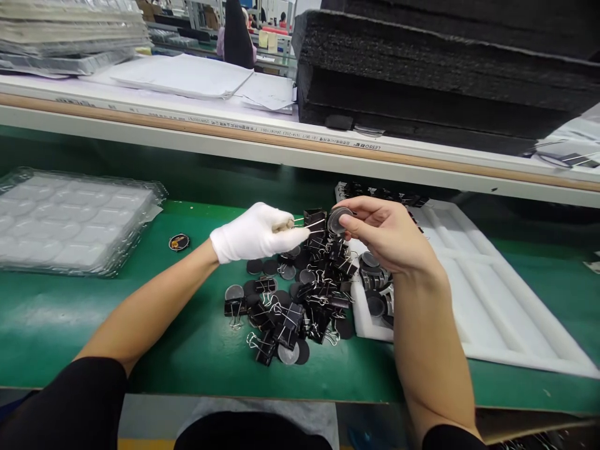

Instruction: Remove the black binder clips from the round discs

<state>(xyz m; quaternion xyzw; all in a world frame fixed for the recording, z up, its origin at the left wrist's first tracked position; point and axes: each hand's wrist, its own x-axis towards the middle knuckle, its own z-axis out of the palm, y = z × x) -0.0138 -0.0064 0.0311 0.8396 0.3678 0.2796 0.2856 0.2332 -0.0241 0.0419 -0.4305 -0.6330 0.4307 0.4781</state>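
Note:
My left hand (260, 234), in a white glove, pinches the wire handles of a black binder clip (315, 219). Bare and close beside it, my right hand (382, 231) holds a round grey disc (338, 220) between thumb and fingers. The clip's body is right next to the disc; whether they touch I cannot tell. Below both hands lies a heap of black binder clips (288, 322) mixed with loose black and grey discs (288, 353). A white foam tray (497, 281) is to the right, partly behind my right forearm, with discs and clips in its near left slot.
Clear plastic trays (75, 219) are stacked at the left of the green bench (187, 337). A small round part (179, 242) lies near them. Across the back runs a shelf (210, 128) bearing papers (182, 75) and black foam sheets (422, 69). A person (237, 37) is beyond.

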